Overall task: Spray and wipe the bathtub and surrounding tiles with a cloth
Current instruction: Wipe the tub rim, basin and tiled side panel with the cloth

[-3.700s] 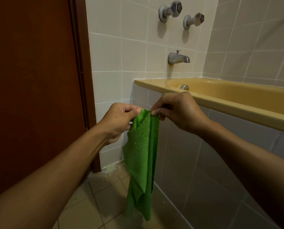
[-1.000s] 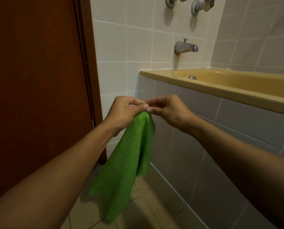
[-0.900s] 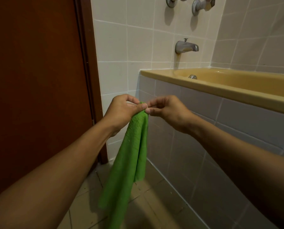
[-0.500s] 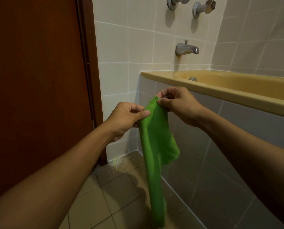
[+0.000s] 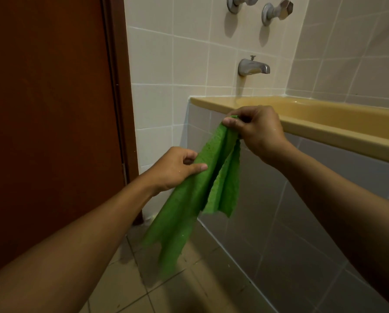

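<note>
Cloth [image 5: 189, 206] hangs before the tub [image 5: 324, 132] front. Right grip [image 5: 259, 132] pinches its top corner, level with tub rim; left grip [image 5: 173, 168] pinches an edge lower down.

A dark reddish-brown door [image 5: 49, 109] fills the 9 o'clock side. Its frame [image 5: 119, 86] runs upright just beside the end wall [image 5: 177, 64], which is laid with pale cream square tiles and light grout. Up at 1 o'clock two metal tap handles [image 5: 277, 10] stick out of that wall, each throwing a soft shadow just below itself, and a metal spout [image 5: 253, 67] sits under them. At 2 o'clock a side wall [image 5: 351, 53] of the same tiles meets it in a corner and lies in duller light. A grey-tiled panel [image 5: 302, 211] runs away toward 4 o'clock. The floor [image 5: 125, 288] at 6 o'clock is dim beige tile, with pale crumbs [image 5: 148, 219] at the foot of the frame.
</note>
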Demonstrator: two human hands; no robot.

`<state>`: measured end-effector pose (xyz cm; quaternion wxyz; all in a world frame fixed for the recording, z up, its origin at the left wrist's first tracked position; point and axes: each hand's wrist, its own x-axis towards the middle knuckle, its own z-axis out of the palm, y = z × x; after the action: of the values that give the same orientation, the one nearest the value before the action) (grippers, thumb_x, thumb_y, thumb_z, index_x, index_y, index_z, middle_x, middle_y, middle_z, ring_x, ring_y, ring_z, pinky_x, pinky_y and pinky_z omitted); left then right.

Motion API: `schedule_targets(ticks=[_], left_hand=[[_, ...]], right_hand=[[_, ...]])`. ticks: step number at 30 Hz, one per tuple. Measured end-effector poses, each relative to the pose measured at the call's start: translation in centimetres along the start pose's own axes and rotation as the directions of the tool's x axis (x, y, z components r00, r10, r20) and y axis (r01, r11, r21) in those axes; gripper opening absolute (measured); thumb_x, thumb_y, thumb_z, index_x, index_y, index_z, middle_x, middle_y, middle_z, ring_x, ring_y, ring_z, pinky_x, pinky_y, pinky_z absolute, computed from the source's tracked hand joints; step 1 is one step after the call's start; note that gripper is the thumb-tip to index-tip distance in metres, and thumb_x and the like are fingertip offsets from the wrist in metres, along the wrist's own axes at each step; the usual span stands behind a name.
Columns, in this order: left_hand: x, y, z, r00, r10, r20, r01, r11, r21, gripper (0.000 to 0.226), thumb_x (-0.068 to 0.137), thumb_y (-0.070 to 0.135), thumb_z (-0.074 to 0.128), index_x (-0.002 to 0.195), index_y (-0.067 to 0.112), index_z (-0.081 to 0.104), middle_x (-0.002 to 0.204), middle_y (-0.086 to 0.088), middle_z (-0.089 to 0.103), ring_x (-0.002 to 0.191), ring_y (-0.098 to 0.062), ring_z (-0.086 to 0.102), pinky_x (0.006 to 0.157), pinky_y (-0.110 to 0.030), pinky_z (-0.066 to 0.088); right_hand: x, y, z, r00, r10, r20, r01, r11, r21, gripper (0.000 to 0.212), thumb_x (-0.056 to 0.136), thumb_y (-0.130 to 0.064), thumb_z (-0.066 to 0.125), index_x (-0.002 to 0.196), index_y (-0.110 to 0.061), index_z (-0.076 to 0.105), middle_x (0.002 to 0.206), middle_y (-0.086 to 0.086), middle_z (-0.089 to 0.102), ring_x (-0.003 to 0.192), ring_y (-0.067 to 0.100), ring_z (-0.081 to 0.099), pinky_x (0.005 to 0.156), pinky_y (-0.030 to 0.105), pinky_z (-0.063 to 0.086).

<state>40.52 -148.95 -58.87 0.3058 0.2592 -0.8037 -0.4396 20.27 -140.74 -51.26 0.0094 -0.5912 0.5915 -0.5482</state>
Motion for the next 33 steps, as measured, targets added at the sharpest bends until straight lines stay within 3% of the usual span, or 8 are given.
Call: schedule_targets(ticks=[3, 5, 8, 13, 20, 27, 30, 33], left_hand=[[-0.8, -2.8, -0.1, 0.998, -0.046, 0.030, 0.046, 0.999, 0.026, 0.015, 0.092, 0.020, 0.074, 0.102, 0.009, 0.077, 0.094, -0.007, 0.079, 0.089, -0.024, 0.077, 0.085, -0.040, 0.062], [-1.4, -4.6, -0.3, 0.996, -0.073, 0.045, 0.068, 0.993, 0.101, 0.011, 0.091, 0.019, 0.075, 0.089, 0.009, 0.077, 0.079, -0.001, 0.076, 0.073, -0.015, 0.073, 0.072, -0.028, 0.057], [-2.3, -7.1, -0.8, 0.994, -0.092, 0.064, 0.073, 0.967, 0.246, 0.034, 0.091, 0.020, 0.076, 0.067, 0.002, 0.061, 0.060, -0.001, 0.043, 0.055, -0.009, 0.040, 0.057, -0.024, 0.036], [-3.1, -9.5, -1.4, 0.990, -0.138, 0.034, 0.119, 0.934, 0.336, 0.037, 0.093, 0.012, 0.074, 0.059, 0.027, 0.069, 0.055, 0.013, 0.058, 0.054, 0.004, 0.049, 0.059, -0.018, 0.040], [-3.3, -10.8, -3.1, 0.964, -0.140, -0.228, 0.244, 0.807, 0.537, 0.022, 0.081, 0.011, 0.072, 0.062, 0.018, 0.064, 0.060, 0.004, 0.059, 0.062, -0.014, 0.058, 0.058, -0.026, 0.041], [-4.0, -12.1, -4.9, 0.953, -0.090, -0.288, 0.254, 0.755, 0.604, 0.009, 0.095, 0.018, 0.071, 0.098, 0.016, 0.079, 0.093, 0.000, 0.064, 0.093, -0.018, 0.063, 0.077, -0.027, 0.043], [-4.1, -12.1, -5.6, 0.886, -0.089, -0.456, 0.374, 0.719, 0.586, 0.013, 0.095, 0.022, 0.069, 0.106, 0.021, 0.077, 0.102, -0.005, 0.060, 0.102, -0.026, 0.060, 0.087, -0.034, 0.048], [-4.0, -10.7, -6.1, 0.777, -0.115, -0.619, 0.428, 0.818, 0.384, 0.010, 0.099, 0.019, 0.066, 0.101, 0.022, 0.075, 0.093, -0.006, 0.073, 0.077, -0.022, 0.068, 0.067, -0.030, 0.053]], right_hand=[[1.0, 0.5, -1.2, 0.996, 0.044, -0.083, -0.038, 0.996, 0.074, 0.009, 0.084, -0.027, 0.082, 0.088, -0.019, 0.079, 0.081, 0.000, 0.074, 0.075, 0.015, 0.067, 0.077, 0.038, 0.060], [1.5, 0.6, -2.0, 0.987, 0.076, -0.139, -0.060, 0.992, 0.112, 0.008, 0.084, -0.027, 0.082, 0.086, -0.019, 0.080, 0.082, 0.002, 0.076, 0.075, 0.016, 0.068, 0.077, 0.039, 0.061], [2.1, 1.0, -3.3, 0.976, 0.108, -0.191, -0.081, 0.986, 0.148, 0.016, 0.081, -0.031, 0.083, 0.088, -0.017, 0.080, 0.083, 0.005, 0.077, 0.075, 0.018, 0.068, 0.076, 0.042, 0.060], [2.3, 1.6, -4.7, 0.974, 0.122, -0.192, -0.090, 0.982, 0.169, 0.015, 0.079, -0.030, 0.085, 0.087, -0.018, 0.080, 0.081, 0.003, 0.076, 0.071, 0.016, 0.067, 0.067, 0.031, 0.053], [2.3, 1.4, -5.8, 0.976, 0.119, -0.182, -0.083, 0.977, 0.199, 0.011, 0.082, -0.030, 0.084, 0.085, -0.020, 0.080, 0.078, 0.001, 0.075, 0.072, 0.019, 0.068, 0.072, 0.038, 0.058], [1.6, 1.4, -5.9, 0.984, 0.098, -0.146, -0.074, 0.985, 0.159, 0.008, 0.082, -0.028, 0.083, 0.083, -0.022, 0.078, 0.075, -0.001, 0.074, 0.063, 0.010, 0.063, 0.064, 0.029, 0.051], [1.4, 1.4, -5.9, 0.985, 0.109, -0.132, -0.091, 0.987, 0.133, 0.009, 0.081, -0.029, 0.084, 0.084, -0.022, 0.078, 0.075, 0.000, 0.073, 0.062, 0.009, 0.061, 0.061, 0.027, 0.051], [1.3, 1.2, -5.8, 0.986, 0.126, -0.111, -0.109, 0.983, 0.146, 0.011, 0.079, -0.027, 0.084, 0.084, -0.019, 0.078, 0.072, 0.001, 0.072, 0.056, 0.007, 0.059, 0.056, 0.024, 0.050]])
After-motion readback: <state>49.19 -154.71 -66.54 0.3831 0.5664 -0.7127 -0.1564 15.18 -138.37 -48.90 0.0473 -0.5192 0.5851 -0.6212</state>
